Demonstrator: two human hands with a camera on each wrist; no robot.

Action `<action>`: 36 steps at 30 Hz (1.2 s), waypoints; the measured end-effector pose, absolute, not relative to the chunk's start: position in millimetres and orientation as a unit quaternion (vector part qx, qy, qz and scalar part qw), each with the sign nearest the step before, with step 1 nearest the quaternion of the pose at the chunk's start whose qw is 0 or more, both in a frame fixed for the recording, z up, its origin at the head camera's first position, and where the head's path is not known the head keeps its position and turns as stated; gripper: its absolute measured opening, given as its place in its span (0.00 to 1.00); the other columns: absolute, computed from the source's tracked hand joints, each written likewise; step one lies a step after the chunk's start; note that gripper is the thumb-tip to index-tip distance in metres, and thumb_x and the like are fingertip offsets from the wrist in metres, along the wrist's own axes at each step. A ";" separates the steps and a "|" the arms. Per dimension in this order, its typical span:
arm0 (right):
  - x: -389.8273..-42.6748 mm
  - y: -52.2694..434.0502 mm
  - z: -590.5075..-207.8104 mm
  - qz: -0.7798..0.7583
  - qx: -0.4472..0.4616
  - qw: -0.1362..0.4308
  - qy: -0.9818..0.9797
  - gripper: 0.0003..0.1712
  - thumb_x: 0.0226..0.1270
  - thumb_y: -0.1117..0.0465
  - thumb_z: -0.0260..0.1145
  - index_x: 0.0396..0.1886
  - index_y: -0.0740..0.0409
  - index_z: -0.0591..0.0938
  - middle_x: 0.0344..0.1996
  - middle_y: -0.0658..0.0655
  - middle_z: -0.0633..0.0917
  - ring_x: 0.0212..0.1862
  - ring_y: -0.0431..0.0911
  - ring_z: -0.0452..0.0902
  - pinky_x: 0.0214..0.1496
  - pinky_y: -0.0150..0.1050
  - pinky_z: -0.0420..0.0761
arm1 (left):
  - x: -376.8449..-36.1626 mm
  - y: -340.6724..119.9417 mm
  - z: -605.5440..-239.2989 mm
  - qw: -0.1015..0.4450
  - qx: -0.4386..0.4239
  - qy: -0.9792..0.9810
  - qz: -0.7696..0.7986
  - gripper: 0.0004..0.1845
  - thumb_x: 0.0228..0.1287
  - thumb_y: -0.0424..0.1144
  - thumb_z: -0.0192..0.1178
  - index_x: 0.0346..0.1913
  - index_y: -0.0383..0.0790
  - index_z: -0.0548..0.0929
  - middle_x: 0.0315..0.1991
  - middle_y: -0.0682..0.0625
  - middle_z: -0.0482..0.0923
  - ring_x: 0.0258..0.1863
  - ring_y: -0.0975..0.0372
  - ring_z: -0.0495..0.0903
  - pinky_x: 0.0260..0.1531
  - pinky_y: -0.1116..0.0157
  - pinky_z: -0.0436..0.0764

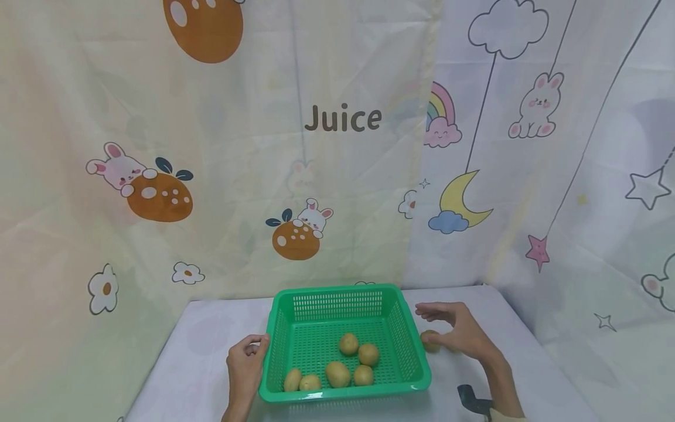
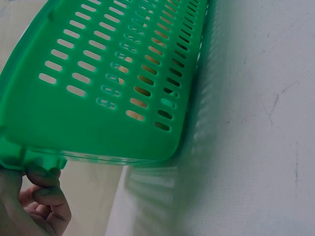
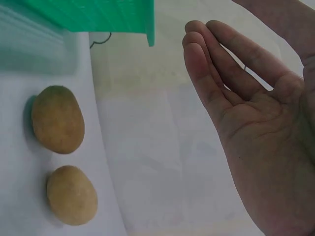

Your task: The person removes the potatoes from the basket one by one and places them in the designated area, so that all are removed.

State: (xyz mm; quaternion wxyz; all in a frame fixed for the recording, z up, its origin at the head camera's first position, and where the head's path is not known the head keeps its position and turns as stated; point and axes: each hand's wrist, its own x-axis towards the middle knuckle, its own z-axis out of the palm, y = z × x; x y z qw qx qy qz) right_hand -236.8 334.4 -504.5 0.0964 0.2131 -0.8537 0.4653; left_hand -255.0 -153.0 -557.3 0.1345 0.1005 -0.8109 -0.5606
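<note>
Right of the green basket [image 1: 345, 343], the right hand [image 1: 460, 334] hovered, fingers straight together, over two potatoes [image 3: 58, 119]; it should cup one fully while the left hand [image 1: 245, 364] pinched the rim.

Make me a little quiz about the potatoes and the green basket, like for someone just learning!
1. How many small yellow-brown potatoes lie inside the green slotted plastic basket?
2. True or false: the right hand is gripping a potato.
3. Which hand holds the basket's rim: A) left hand, B) right hand, C) neither?

Key
1. Six.
2. False: its fingers are straight and it holds nothing; two loose potatoes lie on the white table beside it.
3. A.
</note>
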 end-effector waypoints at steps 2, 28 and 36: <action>-238.3 331.3 -503.7 0.466 0.218 0.095 -0.852 0.32 0.61 0.63 0.86 0.66 0.56 0.87 0.60 0.60 0.91 0.58 0.35 0.88 0.61 0.40 0.89 | -255.0 -152.7 -557.1 0.137 0.099 -0.812 -0.559 0.15 0.79 0.39 0.65 0.49 0.27 0.90 0.19 0.49 0.85 0.15 0.61 0.80 0.18 0.69 0.79; -237.4 292.2 -505.1 0.480 0.224 0.055 -0.847 0.36 0.60 0.61 0.86 0.66 0.68 0.84 0.59 0.68 0.90 0.57 0.58 0.89 0.62 0.43 0.87 | -255.0 -152.8 -558.1 0.135 0.103 -0.812 -0.558 0.15 0.79 0.39 0.65 0.49 0.26 0.90 0.20 0.48 0.86 0.16 0.59 0.82 0.19 0.69 0.80; -237.8 279.7 -505.6 0.457 0.231 0.049 -0.858 0.39 0.59 0.53 0.87 0.67 0.63 0.85 0.59 0.61 0.92 0.58 0.52 0.90 0.63 0.46 0.88 | -256.1 -152.9 -558.8 0.134 0.101 -0.810 -0.561 0.15 0.80 0.39 0.65 0.49 0.26 0.90 0.20 0.48 0.86 0.16 0.59 0.82 0.19 0.69 0.81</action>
